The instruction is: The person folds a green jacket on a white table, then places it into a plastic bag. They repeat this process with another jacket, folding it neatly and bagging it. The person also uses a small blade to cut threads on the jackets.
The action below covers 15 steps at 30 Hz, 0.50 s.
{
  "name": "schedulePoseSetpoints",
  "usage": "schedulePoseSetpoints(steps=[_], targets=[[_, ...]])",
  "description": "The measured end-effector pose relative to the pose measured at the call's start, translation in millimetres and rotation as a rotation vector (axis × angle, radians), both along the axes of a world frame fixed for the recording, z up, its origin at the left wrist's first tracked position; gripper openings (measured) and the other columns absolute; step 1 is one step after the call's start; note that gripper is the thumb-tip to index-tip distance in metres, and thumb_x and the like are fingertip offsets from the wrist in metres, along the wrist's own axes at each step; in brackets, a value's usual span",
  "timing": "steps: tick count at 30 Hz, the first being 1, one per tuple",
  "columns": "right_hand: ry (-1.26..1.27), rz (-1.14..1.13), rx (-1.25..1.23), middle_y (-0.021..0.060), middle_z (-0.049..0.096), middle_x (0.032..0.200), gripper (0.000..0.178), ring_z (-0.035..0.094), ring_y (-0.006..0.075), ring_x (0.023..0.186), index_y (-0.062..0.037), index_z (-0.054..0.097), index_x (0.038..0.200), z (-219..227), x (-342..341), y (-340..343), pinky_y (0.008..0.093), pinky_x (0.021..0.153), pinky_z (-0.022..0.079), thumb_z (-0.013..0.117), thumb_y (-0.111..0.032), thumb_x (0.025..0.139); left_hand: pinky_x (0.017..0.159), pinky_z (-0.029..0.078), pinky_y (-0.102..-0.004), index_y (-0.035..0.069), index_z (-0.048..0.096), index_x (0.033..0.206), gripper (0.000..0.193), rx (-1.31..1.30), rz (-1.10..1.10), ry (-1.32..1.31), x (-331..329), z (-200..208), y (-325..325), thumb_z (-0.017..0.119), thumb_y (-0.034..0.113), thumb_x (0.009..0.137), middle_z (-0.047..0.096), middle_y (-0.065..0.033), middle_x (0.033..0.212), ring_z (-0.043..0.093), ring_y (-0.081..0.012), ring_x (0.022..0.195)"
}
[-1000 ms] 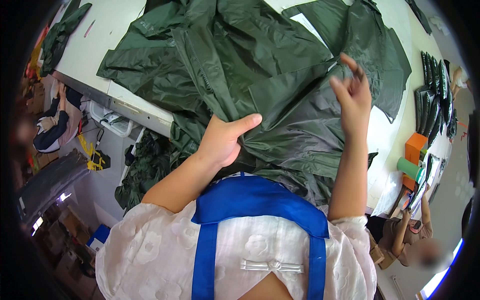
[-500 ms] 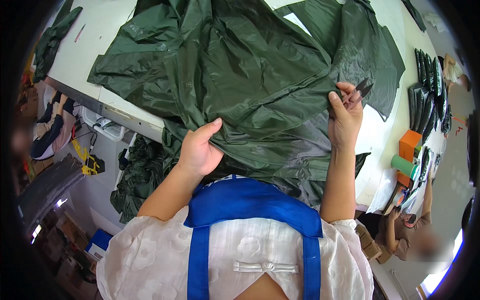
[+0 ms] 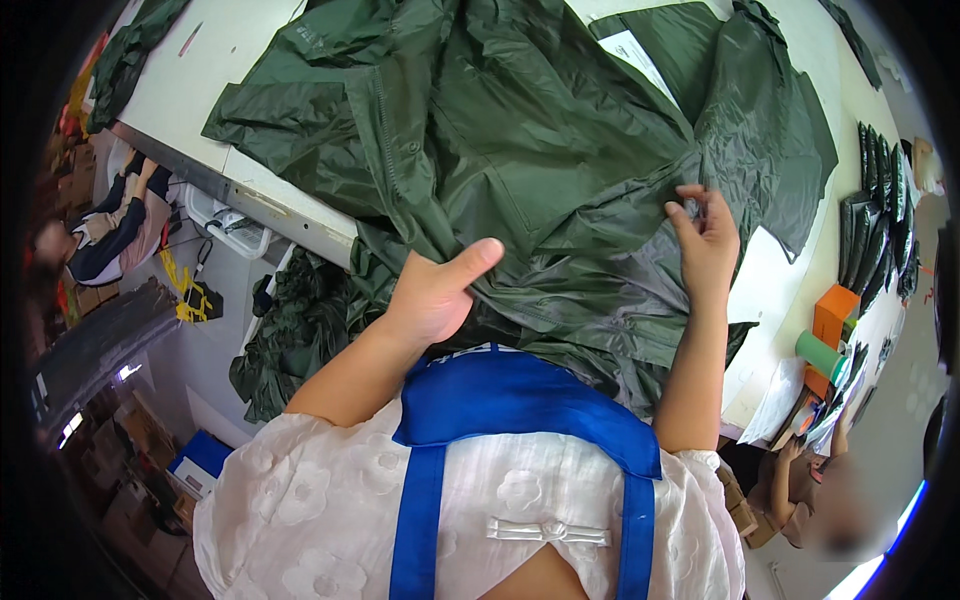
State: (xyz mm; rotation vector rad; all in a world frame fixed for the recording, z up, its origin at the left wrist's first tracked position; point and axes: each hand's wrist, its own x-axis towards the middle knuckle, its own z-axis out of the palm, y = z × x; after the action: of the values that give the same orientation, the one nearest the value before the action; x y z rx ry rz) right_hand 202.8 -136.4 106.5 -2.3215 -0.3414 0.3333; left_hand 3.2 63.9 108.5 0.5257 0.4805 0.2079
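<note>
A dark green, shiny raincoat [image 3: 560,150] lies spread and creased over the table in front of me, its zipper and a snap button showing. My left hand [image 3: 440,290] has its near edge, thumb on top and fingers tucked beneath the cloth. To the right, my right hand [image 3: 708,235] is curled just above the coat's right part. Small thread snips sit in its fingers, mostly hidden now; only a greyish bit shows between the fingertips. A white paper sheet [image 3: 640,65] lies among the green cloth at the far right.
On the white table [image 3: 190,110], packed dark bags [image 3: 870,225] line the right side near a green thread cone [image 3: 820,352] and an orange box [image 3: 833,312]. More green garments [image 3: 300,340] hang at lower left, beside a white basket [image 3: 228,228]. Other people sit at both sides.
The view has shifted, and the snips' dark blades no longer show at my right hand. That hand has come off the coat's raised corner, which now lies lower.
</note>
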Motion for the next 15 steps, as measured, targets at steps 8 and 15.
schedulePoseSetpoints(steps=[8,15], targets=[[-0.117,0.612,0.246,0.0089,0.064,0.090,0.018,0.063,0.0201,0.078,-0.0043,0.065,0.096,69.6,-18.2,70.1,0.0301,0.068,0.051,0.068,-0.003,0.079,0.093,0.045,-0.0310,-0.001,0.050,0.122,0.051,0.320,-0.016,0.102,13.5,9.3,-9.9,0.071,-0.003,0.076,0.057,-0.0065,0.116,0.055,-0.0153,0.104],[-0.047,0.646,0.248,0.0077,0.060,0.080,0.033,0.059,0.0268,0.070,-0.0061,0.061,0.102,54.9,-29.4,71.1,0.0345,0.063,0.047,0.071,-0.010,0.071,0.094,0.043,-0.0310,-0.003,0.047,0.125,0.053,0.403,-0.082,0.116,8.7,5.5,-8.9,0.070,0.000,0.077,0.055,-0.0076,0.119,0.052,-0.0151,0.107]])
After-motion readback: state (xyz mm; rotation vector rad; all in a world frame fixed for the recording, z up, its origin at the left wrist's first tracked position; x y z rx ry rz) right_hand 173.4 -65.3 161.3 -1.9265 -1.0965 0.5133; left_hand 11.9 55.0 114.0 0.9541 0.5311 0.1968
